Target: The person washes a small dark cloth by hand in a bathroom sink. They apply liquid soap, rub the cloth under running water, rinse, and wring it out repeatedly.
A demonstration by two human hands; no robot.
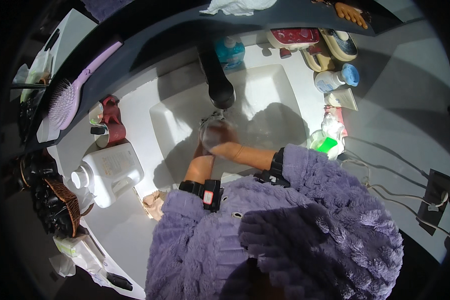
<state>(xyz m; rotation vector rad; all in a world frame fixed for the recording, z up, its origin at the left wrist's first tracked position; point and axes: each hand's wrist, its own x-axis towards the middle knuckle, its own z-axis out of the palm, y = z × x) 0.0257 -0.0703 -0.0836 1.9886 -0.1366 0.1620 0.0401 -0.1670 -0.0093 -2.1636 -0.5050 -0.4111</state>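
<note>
Both of my hands meet over the white washbasin, just below the spout of the black tap. My right hand is blurred and lies over my left hand, which it mostly covers. Something whitish, perhaps foam or water, shows at the fingertips; whether an object is between the palms cannot be told. Black bands circle both wrists, below fluffy purple sleeves.
On the left of the counter lie a large white plastic bottle and a red-and-white cup. A teal soap bottle stands behind the tap. A white pump bottle and a cream tube are at the right. A purple hairbrush rests on the dark shelf.
</note>
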